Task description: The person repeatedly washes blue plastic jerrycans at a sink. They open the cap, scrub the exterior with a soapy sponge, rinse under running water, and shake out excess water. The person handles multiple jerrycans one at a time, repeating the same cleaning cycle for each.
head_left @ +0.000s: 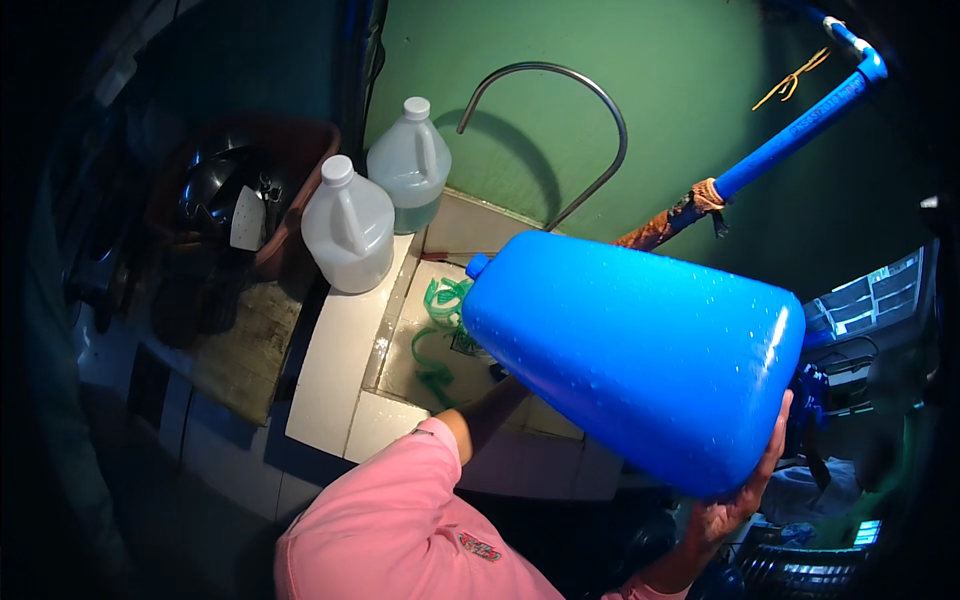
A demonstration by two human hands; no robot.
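Observation:
A large blue plastic jerry can (640, 350) is held tilted on its side over the tiled sink (400, 372). Its small blue cap (477, 266) points left, and water drops dot its surface. My right hand (745, 495) grips the can's base at the lower right, fingers lying along its edge. From the pink sleeve my left forearm (490, 412) reaches under the can, which hides that hand and its fingers. Beneath the capped end, a tangle of green plastic strip (435, 375) lies in the sink.
Two whitish jugs with white caps, a front jug (348, 235) and a rear jug (415, 165), stand on the sink's left ledge. A curved metal faucet pipe (618, 115) arches above. Left is a reddish-brown basin (318, 160) of kitchenware; a blue pipe (790, 135) slants along the right wall.

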